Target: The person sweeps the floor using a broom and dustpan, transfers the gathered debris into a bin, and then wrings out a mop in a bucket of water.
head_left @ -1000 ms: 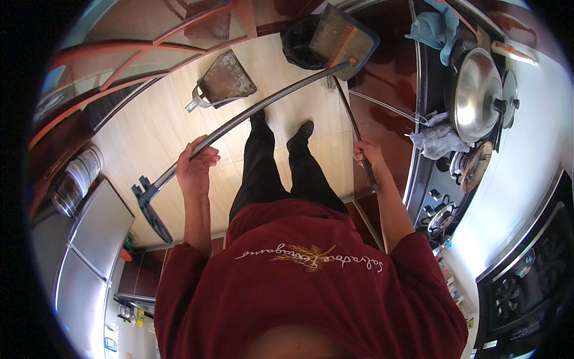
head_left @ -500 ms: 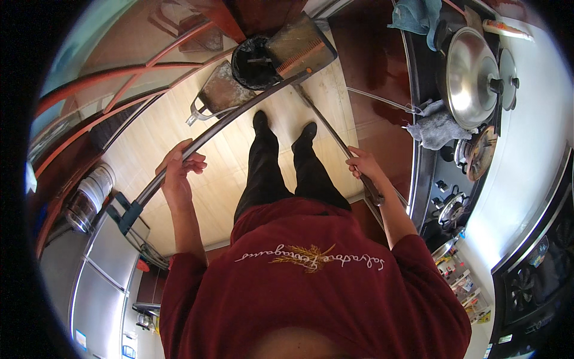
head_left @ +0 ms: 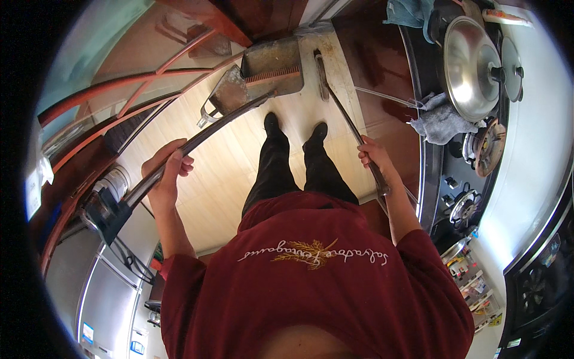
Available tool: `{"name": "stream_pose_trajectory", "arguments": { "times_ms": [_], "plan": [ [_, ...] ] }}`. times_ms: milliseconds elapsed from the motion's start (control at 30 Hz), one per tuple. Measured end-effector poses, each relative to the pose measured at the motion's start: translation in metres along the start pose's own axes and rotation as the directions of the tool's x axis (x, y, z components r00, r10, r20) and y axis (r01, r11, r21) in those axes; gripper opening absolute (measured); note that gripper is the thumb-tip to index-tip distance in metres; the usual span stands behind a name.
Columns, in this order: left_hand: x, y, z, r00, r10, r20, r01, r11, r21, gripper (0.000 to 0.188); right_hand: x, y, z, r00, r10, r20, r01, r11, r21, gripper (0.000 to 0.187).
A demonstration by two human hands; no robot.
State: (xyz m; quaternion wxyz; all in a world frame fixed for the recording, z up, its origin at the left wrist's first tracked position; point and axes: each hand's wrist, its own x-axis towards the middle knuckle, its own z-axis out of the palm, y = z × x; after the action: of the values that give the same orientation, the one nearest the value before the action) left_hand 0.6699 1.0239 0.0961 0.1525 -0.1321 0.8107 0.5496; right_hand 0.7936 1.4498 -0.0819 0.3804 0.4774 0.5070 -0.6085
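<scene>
My left hand [head_left: 165, 178] is closed around the long metal pole of a dustpan [head_left: 270, 63], its thumb along the pole. The pan has a row of comb-like teeth and rests by the far wall, over or in front of where a black-lined bin stood. My right hand [head_left: 373, 154] wraps the thin dark handle of a broom [head_left: 344, 111]. Its narrow head [head_left: 321, 73] touches the floor right of the pan, near the brown cabinets. Beside the pan, a worn metal scoop [head_left: 229, 91] with a loop handle lies on the floor.
Red-framed glass doors [head_left: 140, 90] line the left. A grey refrigerator [head_left: 107, 302] stands at lower left. On the right counter are a domed pan lid [head_left: 469, 66], a grey cloth [head_left: 441, 124] and a gas burner [head_left: 465, 207]. My shoes [head_left: 272, 122] stand on pale tiles.
The dustpan has shifted left and now hides the black-lined bin. The broom's head has swung right, toward the cabinets. My left hand has moved left and slightly down.
</scene>
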Motion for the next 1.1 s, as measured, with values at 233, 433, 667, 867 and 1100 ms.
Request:
{"name": "stream_pose_trajectory", "arguments": {
  "times_ms": [233, 433, 667, 867, 1100],
  "plan": [
    [0.036, -0.007, 0.025, 0.993, 0.054, 0.109, -0.072, 0.983, 0.168, 0.019, 0.006, -0.002, 0.01, 1.0, -0.01, 0.018, 0.007, 0.987, 0.158, 0.063],
    [0.063, -0.015, 0.037, 0.937, 0.15, 0.315, -0.283, 0.854, 0.437, 0.022, -0.008, 0.012, 0.011, 1.0, 0.023, -0.004, -0.022, 0.98, 0.199, 0.063],
    [0.05, 0.017, 0.015, 0.892, 0.167, 0.42, -0.393, 0.746, 0.537, 0.02, -0.01, 0.042, -0.001, 0.998, 0.052, -0.022, -0.044, 0.959, 0.282, 0.064],
    [0.04, 0.048, 0.008, 0.85, 0.178, 0.496, -0.476, 0.663, 0.578, 0.018, -0.007, 0.054, -0.002, 0.994, 0.07, -0.082, -0.042, 0.953, 0.3, 0.062],
    [0.026, 0.059, -0.005, 0.907, 0.194, 0.374, -0.381, 0.759, 0.528, 0.016, -0.01, 0.048, -0.001, 0.997, 0.027, -0.069, -0.013, 0.979, 0.205, 0.056]
  ]
}}
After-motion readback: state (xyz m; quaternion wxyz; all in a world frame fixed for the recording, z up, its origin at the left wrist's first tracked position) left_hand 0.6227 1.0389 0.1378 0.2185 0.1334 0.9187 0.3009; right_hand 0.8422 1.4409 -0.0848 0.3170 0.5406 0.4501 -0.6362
